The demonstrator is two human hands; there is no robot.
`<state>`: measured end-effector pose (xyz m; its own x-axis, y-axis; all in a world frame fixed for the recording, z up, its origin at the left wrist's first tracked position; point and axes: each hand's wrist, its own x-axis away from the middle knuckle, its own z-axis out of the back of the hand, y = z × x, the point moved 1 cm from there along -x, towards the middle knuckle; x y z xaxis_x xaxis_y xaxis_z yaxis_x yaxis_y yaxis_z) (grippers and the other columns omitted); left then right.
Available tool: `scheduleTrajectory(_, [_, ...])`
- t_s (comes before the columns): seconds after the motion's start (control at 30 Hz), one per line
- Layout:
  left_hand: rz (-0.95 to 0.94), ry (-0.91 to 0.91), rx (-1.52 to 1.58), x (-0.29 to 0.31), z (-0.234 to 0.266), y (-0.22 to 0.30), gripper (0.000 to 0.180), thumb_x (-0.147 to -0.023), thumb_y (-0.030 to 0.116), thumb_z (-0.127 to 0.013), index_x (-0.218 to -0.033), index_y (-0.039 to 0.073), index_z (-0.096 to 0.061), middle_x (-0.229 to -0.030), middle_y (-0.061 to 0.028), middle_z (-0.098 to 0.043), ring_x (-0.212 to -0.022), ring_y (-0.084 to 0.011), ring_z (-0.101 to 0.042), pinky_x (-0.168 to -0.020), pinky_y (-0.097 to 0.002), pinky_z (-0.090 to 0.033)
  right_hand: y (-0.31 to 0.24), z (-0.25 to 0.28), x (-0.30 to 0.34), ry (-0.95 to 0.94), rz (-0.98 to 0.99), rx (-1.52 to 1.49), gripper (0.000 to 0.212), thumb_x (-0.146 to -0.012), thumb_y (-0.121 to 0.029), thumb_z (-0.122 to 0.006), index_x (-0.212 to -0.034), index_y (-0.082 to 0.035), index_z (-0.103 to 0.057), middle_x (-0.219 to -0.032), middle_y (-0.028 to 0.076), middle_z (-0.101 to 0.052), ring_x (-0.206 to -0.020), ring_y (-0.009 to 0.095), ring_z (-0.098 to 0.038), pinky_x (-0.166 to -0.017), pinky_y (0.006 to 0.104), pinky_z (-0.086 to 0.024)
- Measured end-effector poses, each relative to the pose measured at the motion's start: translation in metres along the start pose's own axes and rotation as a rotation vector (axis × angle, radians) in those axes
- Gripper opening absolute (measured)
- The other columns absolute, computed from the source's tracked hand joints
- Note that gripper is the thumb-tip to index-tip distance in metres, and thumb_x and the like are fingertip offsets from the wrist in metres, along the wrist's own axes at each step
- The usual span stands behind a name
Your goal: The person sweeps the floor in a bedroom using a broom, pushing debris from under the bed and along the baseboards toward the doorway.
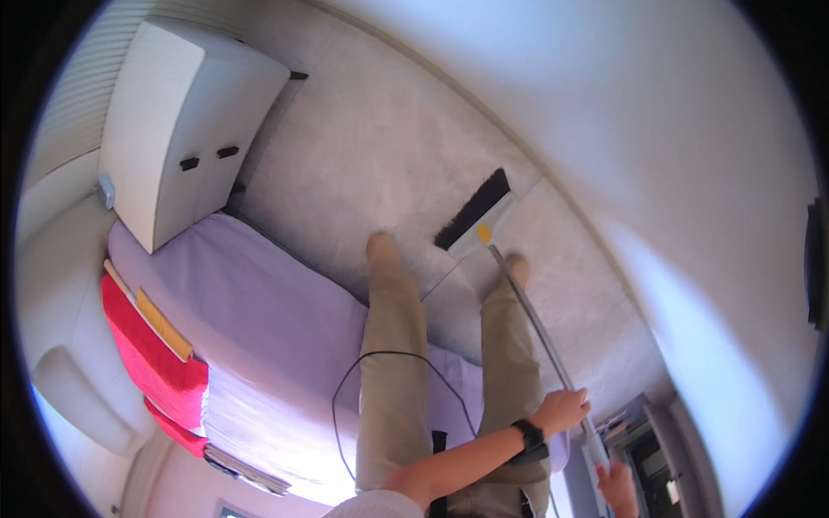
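A long-handled broom [542, 332] slants across the right of the head view. Its grey head with black bristles [475, 207] rests on the floor ahead of my feet, and a yellow joint [484, 233] links head and pole. My left hand [561, 411], with a black watch at the wrist, is wrapped round the metal pole, its arm crossing in front of my body. Lower down, at the white grip end of the pole, my right hand [617, 488] is closed on the handle. A dark cable [345, 375] loops in front of my legs.
A lilac-covered bed [259, 285] lies at the left, with red cloth [155, 337] and a yellow-bristled brush [164, 324] on it. A white cabinet [194, 129] stands beyond. The wall [673, 147] runs along the right; dark furniture [661, 449] stands at lower right.
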<state>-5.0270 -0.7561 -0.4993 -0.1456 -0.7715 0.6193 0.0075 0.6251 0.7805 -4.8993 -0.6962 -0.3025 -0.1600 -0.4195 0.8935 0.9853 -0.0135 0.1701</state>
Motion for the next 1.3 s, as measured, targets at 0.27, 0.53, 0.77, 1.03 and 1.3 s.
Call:
scheduleTrajectory(0.27, [-0.021, 0.400, -0.130, 0.050, 0.156, 0.032, 0.015, -0.082, 0.025, -0.052, -0.081, 0.010, -0.052, -0.064, -0.0138, -0.058, -0.062, -0.0343, -0.058, -0.053, -0.0450, -0.044, -0.103, -0.029, -0.004, 0.047, 0.405, -0.195, 0.026, -0.084, -0.023, -0.057, -0.075, 0.001, -0.052, -0.055, 0.023, -0.050, -0.055, 0.044, -0.051, -0.046, 0.0454, -0.036])
scheduleTrajectory(0.53, [-0.007, 0.667, -0.107, 0.026, 0.407, 0.010, 0.012, -0.085, 0.024, -0.049, -0.089, 0.012, -0.049, -0.062, -0.0136, -0.058, -0.062, -0.0354, -0.058, -0.055, -0.0475, -0.044, -0.374, 0.003, -0.032, 0.423, 0.606, 0.027, 0.029, -0.083, -0.030, -0.060, -0.077, -0.002, -0.052, -0.058, 0.022, -0.054, -0.059, 0.042, -0.054, -0.051, 0.0487, -0.040])
scheduleTrajectory(0.77, [0.089, 0.873, -0.174, -0.009, 0.597, -0.007, 0.020, -0.087, 0.026, -0.044, -0.090, 0.009, -0.053, -0.070, -0.0152, -0.059, -0.073, -0.0356, -0.058, -0.064, -0.0430, -0.045, -0.567, 0.030, -0.083, 0.415, 0.853, -0.010, 0.031, -0.085, -0.032, -0.055, -0.081, -0.001, -0.055, -0.062, 0.023, -0.055, -0.060, 0.043, -0.054, -0.054, 0.0476, -0.041])
scheduleTrajectory(1.03, [0.367, 0.565, -0.051, -0.050, 0.700, -0.061, 0.025, -0.084, 0.026, -0.042, -0.089, 0.005, -0.055, -0.076, -0.0170, -0.064, -0.080, -0.0363, -0.061, -0.072, -0.0466, -0.047, -0.665, 0.033, -0.144, -0.356, 0.522, -0.353, 0.045, -0.090, -0.044, -0.047, -0.069, -0.004, -0.049, -0.050, 0.001, -0.042, -0.037, 0.008, -0.037, -0.035, 0.0251, -0.029])
scheduleTrajectory(1.3, [0.248, 0.537, -0.402, -0.046, 0.554, -0.057, 0.023, -0.084, 0.028, -0.045, -0.084, 0.006, -0.053, -0.071, -0.0164, -0.062, -0.070, -0.0334, -0.062, -0.066, -0.0454, -0.047, -0.511, -0.005, -0.131, -0.119, 0.488, -0.301, 0.048, -0.087, -0.044, -0.052, -0.066, -0.001, -0.052, -0.052, 0.006, -0.049, -0.044, 0.017, -0.047, -0.042, 0.0330, -0.037])
